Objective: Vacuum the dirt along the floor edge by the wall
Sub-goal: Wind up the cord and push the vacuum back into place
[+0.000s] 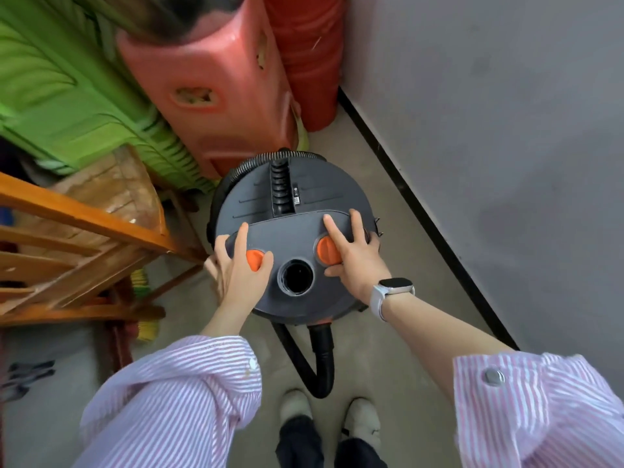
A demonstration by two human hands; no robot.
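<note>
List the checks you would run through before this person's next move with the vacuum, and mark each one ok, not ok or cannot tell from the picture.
1. Both hands on the vacuum lid: ok. The left hand and right hand both rest on it.
2. Orange knobs within reach: ok. The left knob lies under the left hand's fingers, the right knob beside the right hand's fingers.
3. Hose attached: ok at the near side of the body; its far end is out of view.
4. Round port on top: open, nothing plugged in; whether it should be, cannot tell.
5. Path along the wall edge: ok, bare floor beside the vacuum.
6. Power on: cannot tell.
</note>
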